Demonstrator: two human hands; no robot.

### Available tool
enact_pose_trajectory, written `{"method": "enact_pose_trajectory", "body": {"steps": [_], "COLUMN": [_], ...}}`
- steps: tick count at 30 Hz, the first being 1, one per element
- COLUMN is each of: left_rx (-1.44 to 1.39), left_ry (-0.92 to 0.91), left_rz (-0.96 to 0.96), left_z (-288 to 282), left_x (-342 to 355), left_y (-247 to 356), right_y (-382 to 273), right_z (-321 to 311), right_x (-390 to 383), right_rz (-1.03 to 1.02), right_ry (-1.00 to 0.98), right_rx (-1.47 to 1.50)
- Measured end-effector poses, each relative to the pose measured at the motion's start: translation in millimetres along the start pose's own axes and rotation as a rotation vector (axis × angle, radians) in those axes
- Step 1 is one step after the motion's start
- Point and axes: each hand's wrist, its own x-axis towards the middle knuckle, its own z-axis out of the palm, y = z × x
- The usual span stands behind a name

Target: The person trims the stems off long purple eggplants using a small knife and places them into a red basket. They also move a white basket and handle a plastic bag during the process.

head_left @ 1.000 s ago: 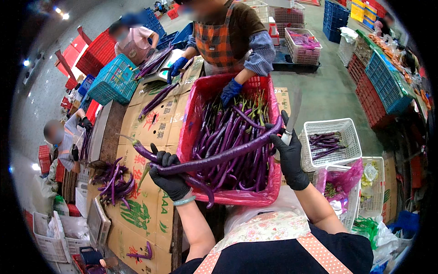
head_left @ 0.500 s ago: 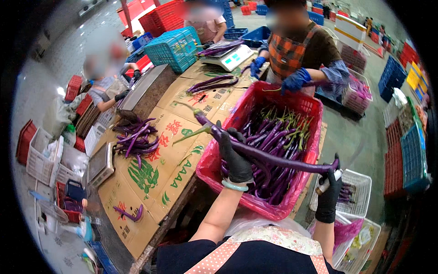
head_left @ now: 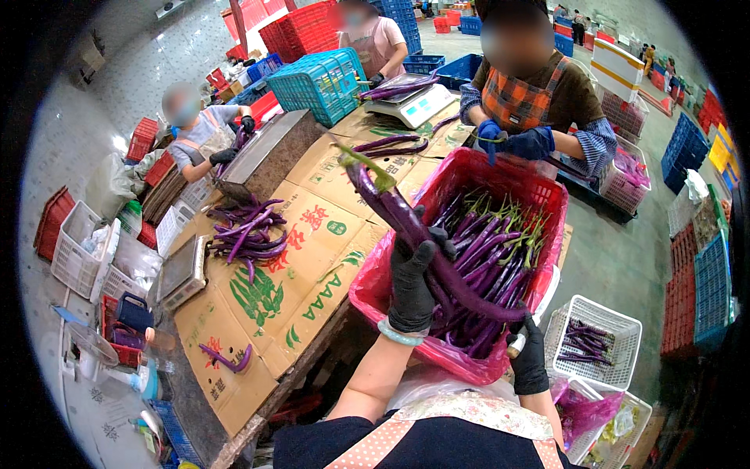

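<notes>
My left hand (head_left: 412, 285), in a black glove, is closed round long purple eggplants (head_left: 465, 293), at least two by the look of it. Their green stems point up and away to the left. At the lower end of the longest one is my right hand (head_left: 531, 361), also black-gloved and closed round a knife whose pale handle end (head_left: 516, 345) sticks out; I cannot make out its blade for certain. Below the held eggplants stands a red crate (head_left: 539, 205) lined with pink plastic, filled with many eggplants (head_left: 492, 254), stems mostly toward the far right.
Cardboard (head_left: 312, 266) covers the table, with an eggplant pile (head_left: 246, 230) and a scale (head_left: 418, 104) on it. Across from me a blue-gloved co-worker (head_left: 531, 102) handles a stem; two more people work farther back. At right, a white basket (head_left: 598, 367) holds small eggplants.
My right hand has come in left and lower with the knife, toward the crate. The held eggplants now tilt more steeply. The co-worker's blue-gloved hands have come together.
</notes>
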Motion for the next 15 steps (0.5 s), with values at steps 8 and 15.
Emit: {"method": "enact_pose_trajectory", "body": {"steps": [8, 15], "left_rx": [0.085, 0.355], "left_ry": [0.186, -0.253], "left_rz": [0.013, -0.384], "left_z": [-3, -3], "left_x": [10, -2], "left_y": [10, 32], "right_y": [-18, -68], "right_z": [13, 35], "right_x": [-6, -5], "right_rz": [-0.198, -0.584], "right_ry": [-0.071, 0.046], "right_rx": [-0.634, -0.793]}}
